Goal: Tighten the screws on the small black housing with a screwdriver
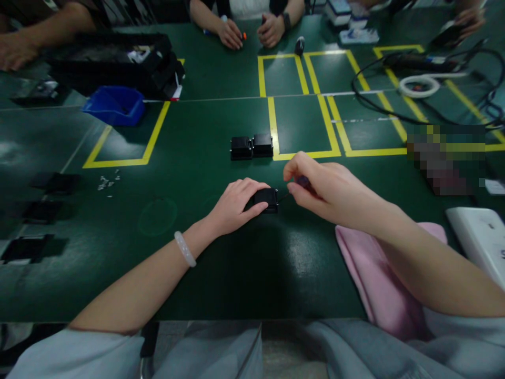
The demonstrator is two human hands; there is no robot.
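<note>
My left hand (240,206) grips a small black box-shaped part (265,198) between thumb and fingers, holding it against the green table. In my right hand (315,184) is a screwdriver (303,181) with a dark handle, the fingers closed round it. Its thin shaft points left and reaches the right side of the black part, where small shiny bits show at the corners. Whether the tip sits in a screw is too small to tell. Just beyond my hands lie two similar black parts (251,146), side by side.
Small pale pieces (107,182) lie scattered at the left, near a blue bin (116,105) and a large black tray (114,63). Several dark parts (41,212) sit farther left. A pink cloth (389,279) lies under my right forearm. Black cable (357,84) loops at the right. Co-workers' hands (270,30) rest opposite.
</note>
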